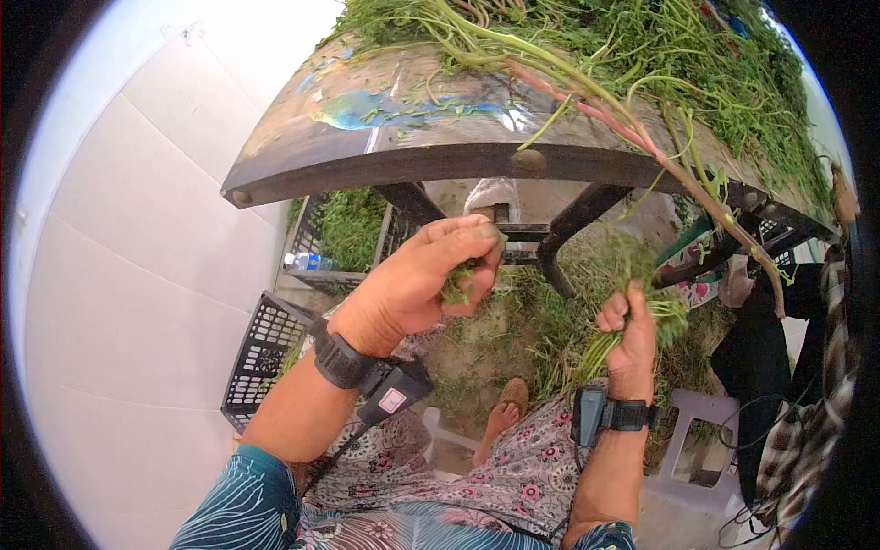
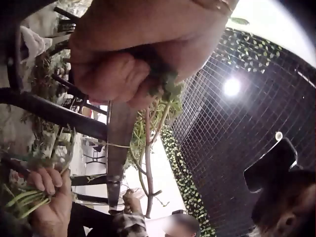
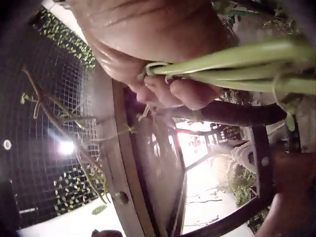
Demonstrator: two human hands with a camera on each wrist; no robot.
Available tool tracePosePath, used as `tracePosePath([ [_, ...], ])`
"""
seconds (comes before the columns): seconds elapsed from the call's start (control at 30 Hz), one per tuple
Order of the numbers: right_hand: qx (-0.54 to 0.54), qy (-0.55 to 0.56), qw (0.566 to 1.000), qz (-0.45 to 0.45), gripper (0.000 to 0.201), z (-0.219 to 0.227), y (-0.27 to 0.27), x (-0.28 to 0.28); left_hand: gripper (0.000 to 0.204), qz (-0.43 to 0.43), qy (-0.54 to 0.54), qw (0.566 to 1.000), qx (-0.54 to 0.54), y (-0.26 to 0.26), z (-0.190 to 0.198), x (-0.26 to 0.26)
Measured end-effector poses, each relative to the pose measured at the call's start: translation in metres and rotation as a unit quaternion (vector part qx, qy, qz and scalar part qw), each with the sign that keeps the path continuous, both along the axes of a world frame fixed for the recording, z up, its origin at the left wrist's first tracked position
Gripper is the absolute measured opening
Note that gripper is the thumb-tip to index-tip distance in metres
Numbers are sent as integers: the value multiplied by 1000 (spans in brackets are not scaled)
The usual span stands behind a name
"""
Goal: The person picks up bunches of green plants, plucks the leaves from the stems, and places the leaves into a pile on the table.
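Observation:
My left hand (image 1: 412, 280) is raised below the table's front edge, its fingers curled round a small tuft of green leaves (image 1: 456, 282). In the left wrist view some of those leaves (image 2: 170, 86) poke out beside the curled fingers. Lower and to the right, my right hand (image 1: 634, 337) grips a bunch of green stems (image 1: 600, 353), with a blurred leafy top above the fist. Thick pale-green stem ends (image 3: 247, 66) stick out of that fist in the right wrist view. The two hands are apart.
A heap of leafy stems (image 1: 642, 55) covers the table (image 1: 431, 128); a long reddish-brown stalk (image 1: 674, 170) hangs over its edge. Black crates (image 1: 266, 353) stand at the left, one with greens and a bottle (image 1: 307, 262). Dark table legs (image 1: 582, 220), a plastic stool (image 1: 701, 449) and floor litter lie below.

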State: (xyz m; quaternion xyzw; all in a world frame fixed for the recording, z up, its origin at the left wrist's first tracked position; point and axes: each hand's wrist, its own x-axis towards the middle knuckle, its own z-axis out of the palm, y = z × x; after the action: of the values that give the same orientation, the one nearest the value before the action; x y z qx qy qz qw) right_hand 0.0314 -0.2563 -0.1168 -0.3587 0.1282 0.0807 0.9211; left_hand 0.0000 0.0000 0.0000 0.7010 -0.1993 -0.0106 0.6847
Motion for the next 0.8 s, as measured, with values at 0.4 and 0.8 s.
tracePosePath([
  [0.4,-139,-31,986,84,20,22,27,-12,8,4,343,874,-343,-5,4,5],
  [0.8,-263,-84,933,232,19,34,39,-22,15,42,208,965,-154,1,1,6],
])
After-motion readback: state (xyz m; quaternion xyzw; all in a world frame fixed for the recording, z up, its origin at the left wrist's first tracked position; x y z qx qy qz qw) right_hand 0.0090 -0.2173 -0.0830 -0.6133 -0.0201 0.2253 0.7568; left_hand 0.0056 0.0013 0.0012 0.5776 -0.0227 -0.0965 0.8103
